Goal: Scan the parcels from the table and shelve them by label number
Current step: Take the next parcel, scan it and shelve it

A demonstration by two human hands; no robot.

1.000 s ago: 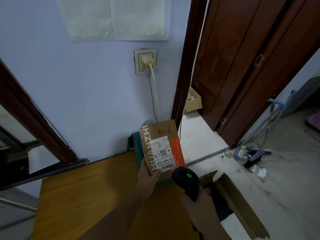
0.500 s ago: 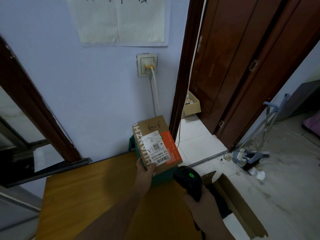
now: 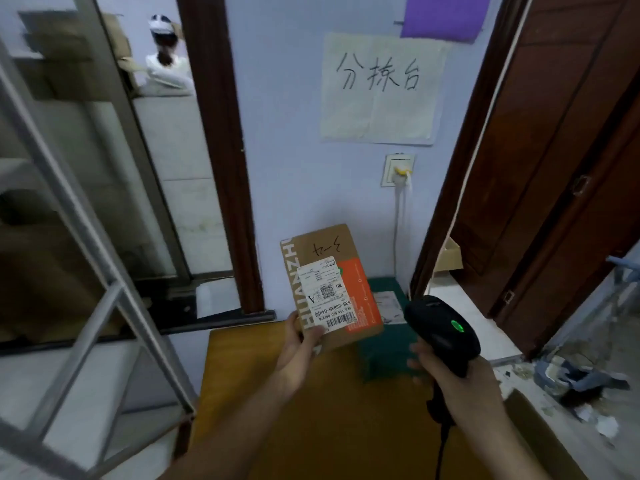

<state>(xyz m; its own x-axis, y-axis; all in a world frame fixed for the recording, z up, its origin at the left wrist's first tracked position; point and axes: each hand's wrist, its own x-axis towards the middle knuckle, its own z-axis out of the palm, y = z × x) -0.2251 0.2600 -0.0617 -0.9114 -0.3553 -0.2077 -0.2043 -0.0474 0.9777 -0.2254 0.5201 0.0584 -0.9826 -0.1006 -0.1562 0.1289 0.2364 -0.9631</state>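
Observation:
My left hand point(image 3: 300, 344) grips the lower left corner of a brown and orange cardboard parcel point(image 3: 346, 271) and holds it upright above the wooden table point(image 3: 311, 410). The parcel carries a white shipping label point(image 3: 325, 294) with a barcode and a handwritten number near its top. My right hand point(image 3: 453, 372) grips a black barcode scanner point(image 3: 441, 327) with a green light lit, to the right of the parcel. A dark green parcel point(image 3: 388, 344) lies on the table behind the held one.
A grey metal shelf frame point(image 3: 104, 271) stands at the left. The wall ahead bears a handwritten paper sign point(image 3: 381, 88) and a socket point(image 3: 398, 169) with a cable. A brown door point(image 3: 554, 168) stands open at the right. A person in white point(image 3: 166, 64) stands behind the window.
The view has turned up and to the left, bringing the shelf frame and the window into sight. The parcel stays in my left hand and the scanner in my right.

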